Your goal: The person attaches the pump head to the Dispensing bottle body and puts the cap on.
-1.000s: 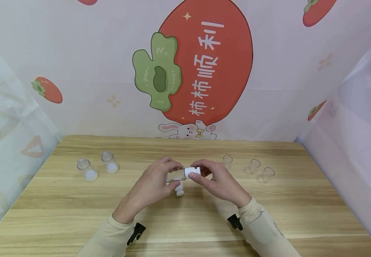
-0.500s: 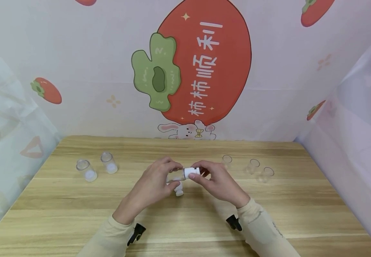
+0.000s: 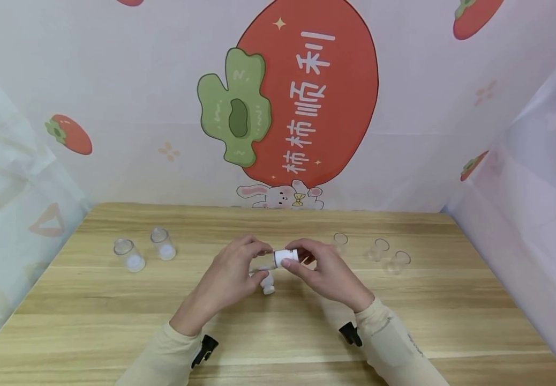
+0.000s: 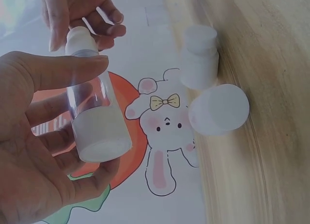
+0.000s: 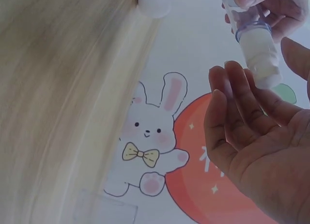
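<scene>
My left hand (image 3: 227, 273) grips the clear body of a small cylindrical bottle (image 4: 99, 129), held tilted on its side above the table. One end of the bottle is white. At its other end sits a white top piece (image 3: 285, 258), pointing toward my right hand (image 3: 328, 273). In the right wrist view the fingers (image 5: 237, 103) of that hand spread loosely around the white top, with small gaps showing at thumb and fingers. Below the bottle, two white necked or rounded pieces (image 4: 201, 61) stand on the table, partly hidden by my left hand in the head view.
Two clear bottles with white inside their bases (image 3: 129, 256) (image 3: 164, 245) stand at the back left of the wooden table (image 3: 403, 332). Three clear caps (image 3: 340, 241) are at the back right. A printed backdrop (image 3: 138, 69) rises behind the table's far edge.
</scene>
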